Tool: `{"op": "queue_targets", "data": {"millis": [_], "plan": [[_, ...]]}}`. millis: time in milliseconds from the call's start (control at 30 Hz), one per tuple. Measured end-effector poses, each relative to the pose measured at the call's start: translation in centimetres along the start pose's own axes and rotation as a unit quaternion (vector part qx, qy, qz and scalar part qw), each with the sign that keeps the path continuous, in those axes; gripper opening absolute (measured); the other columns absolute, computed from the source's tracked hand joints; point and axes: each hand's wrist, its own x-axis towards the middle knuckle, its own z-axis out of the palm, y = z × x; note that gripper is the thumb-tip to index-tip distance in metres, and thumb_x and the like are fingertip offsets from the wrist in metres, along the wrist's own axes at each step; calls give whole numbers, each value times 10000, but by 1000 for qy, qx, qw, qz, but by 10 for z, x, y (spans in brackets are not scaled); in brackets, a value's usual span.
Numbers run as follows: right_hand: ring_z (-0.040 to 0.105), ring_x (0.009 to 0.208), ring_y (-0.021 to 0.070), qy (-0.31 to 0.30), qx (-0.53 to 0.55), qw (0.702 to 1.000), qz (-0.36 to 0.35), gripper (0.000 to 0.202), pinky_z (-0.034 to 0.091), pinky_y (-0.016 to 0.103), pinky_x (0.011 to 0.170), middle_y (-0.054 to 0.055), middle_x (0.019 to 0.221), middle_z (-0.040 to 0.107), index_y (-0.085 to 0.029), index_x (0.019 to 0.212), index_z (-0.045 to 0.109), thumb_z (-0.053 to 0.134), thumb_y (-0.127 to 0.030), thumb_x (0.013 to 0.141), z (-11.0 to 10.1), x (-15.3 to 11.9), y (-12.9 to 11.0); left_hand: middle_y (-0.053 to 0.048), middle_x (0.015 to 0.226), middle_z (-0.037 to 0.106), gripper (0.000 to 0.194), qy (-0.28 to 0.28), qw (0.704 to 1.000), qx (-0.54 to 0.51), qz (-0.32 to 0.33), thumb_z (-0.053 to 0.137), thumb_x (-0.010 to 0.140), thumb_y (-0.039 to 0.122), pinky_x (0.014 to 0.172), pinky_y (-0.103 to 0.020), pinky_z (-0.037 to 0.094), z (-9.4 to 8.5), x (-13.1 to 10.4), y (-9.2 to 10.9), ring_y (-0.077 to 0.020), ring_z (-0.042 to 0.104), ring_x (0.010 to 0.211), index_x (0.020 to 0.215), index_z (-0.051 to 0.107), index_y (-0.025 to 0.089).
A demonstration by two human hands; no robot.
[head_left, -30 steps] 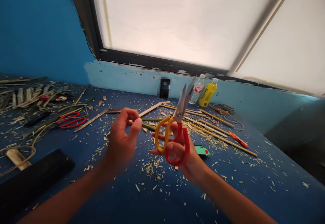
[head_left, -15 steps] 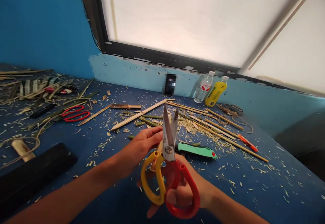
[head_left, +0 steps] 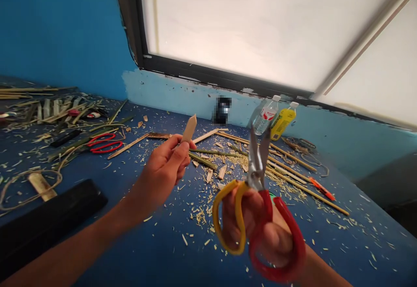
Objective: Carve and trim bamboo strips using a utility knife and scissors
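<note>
My left hand (head_left: pixel 171 161) is closed on a short, flat strip of pale wood or bamboo (head_left: pixel 190 127), its pointed tip upward. To the right of it, my right hand (head_left: pixel 260 217) grips a pair of scissors (head_left: pixel 257 174) with one yellow and one red handle. The blades point up and stand a little apart, touching nothing. A sliver of something green (head_left: pixel 272 197) shows behind the red handle; most of it is hidden. Small pale offcuts (head_left: pixel 222 172) and shavings lie on the blue table (head_left: pixel 163 252) between and beyond my hands.
Red-handled scissors (head_left: pixel 106 143), a black block-like object (head_left: pixel 55 222) and a pile of split sticks (head_left: pixel 52 113) lie left. Long thin sticks (head_left: pixel 312 193) and an orange cutter (head_left: pixel 322 189) are right. A clear bottle (head_left: pixel 267 115) and a yellow bottle (head_left: pixel 284 121) stand by the wall.
My hands have moved apart. The left has risen with the pointed strip, now in plain sight; the right has shifted right with the scissors, covering most of the green-handled tool.
</note>
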Motion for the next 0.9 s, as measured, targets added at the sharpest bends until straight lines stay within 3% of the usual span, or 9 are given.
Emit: {"op": "queue_targets", "data": {"millis": [100,167,333,467,600,733,900], "plan": [[613,766,195,34,13,999,-12,499,552,363,697,56,939,625,-255,1175,599,611,-646,865,-13,9,-4,69,665,433,245,-37,997,62,3,490,1049,418,445,-186,293,4,-9,9,-94,353,521,932,624,249],[605,779,186,53,1,998,-29,430,545,379,746,58,1006,624,-276,1208,589,618,-570,895,-23,13,-2,61,661,481,271,-54,988,141,23,490,1050,466,447,-213,302,8,-12,18,-107,388,526,965,650,265],[578,1070,296,65,-70,992,-80,861,469,503,990,81,1353,559,-361,1410,518,717,-794,694,-28,9,2,78,598,536,270,-88,933,336,92,471,1057,432,415,-244,303,23,-6,42,-114,436,475,911,639,281],[504,1248,311,84,-128,984,-88,847,379,489,1111,34,1453,505,-425,1481,431,712,-758,755,-16,-1,-10,83,568,523,319,-122,896,410,121,471,1048,383,414,-249,311,40,0,53,-111,445,457,779,578,249],[522,1197,292,95,-169,977,-93,815,429,460,1070,36,1434,509,-412,1474,413,689,-750,787,-13,-6,-22,56,637,596,340,-168,865,457,123,412,1064,357,486,-287,337,54,-1,52,-140,494,517,771,546,248],[551,1120,272,103,-193,972,-91,802,491,438,993,54,1390,520,-367,1436,412,702,-737,787,-17,-5,-28,31,667,596,284,-167,836,506,134,397,1059,332,522,-315,322,62,1,45,-166,489,533,827,540,251],[517,1243,280,103,-206,969,-87,766,415,447,1092,64,1416,507,-336,1422,373,649,-741,833,-17,-2,-36,12,646,554,319,-164,822,490,239,410,1052,326,501,-330,198,63,9,36,-162,422,477,771,535,243]]}}
